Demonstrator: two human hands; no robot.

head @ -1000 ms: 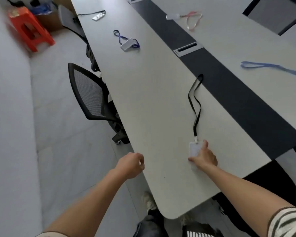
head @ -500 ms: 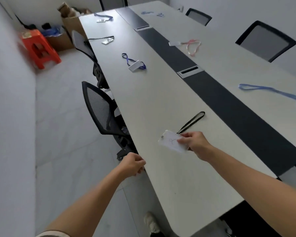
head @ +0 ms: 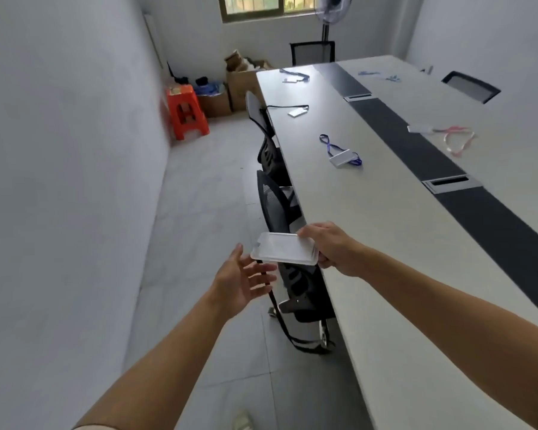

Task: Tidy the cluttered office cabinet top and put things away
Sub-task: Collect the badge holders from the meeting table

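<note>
1. Far left by the wall, an orange plastic stool [head: 187, 111] is standing on the floor. Open cardboard boxes [head: 243, 85] are sitting just beside it at the table's far end.
2. The left hand [head: 241, 282] is hovering palm up with its fingers released and spread, holding nothing. It is just below and left of the badge holder. I cannot tell whether the fingertips are touching the strap.
3. The badge holder [head: 284, 251], a clear plastic sleeve, is being held flat in the air. It is off the table's left edge, above the nearest chair.
4. Its black lanyard [head: 274, 305] is hanging down from the holder's left end and looping low in front of the chair base (the lower stretch is hard to separate from the chair frame).
5. The right hand [head: 333, 248] is grasping the holder's right end, thumb on top and the other fingers curling underneath.
6. Two black mesh office chairs [head: 277, 203] are standing tucked against the table's left side.
7. The long pale table [head: 385, 243] is running away from the camera, with a dark strip down its middle.
8. Lying on it, well apart from each other:
   - a badge on a black strap [head: 295, 112], farther back;
   - a badge on a blue lanyard [head: 342, 156], nearer;
   - a badge on a pink lanyard [head: 448, 135], across the strip.
</note>
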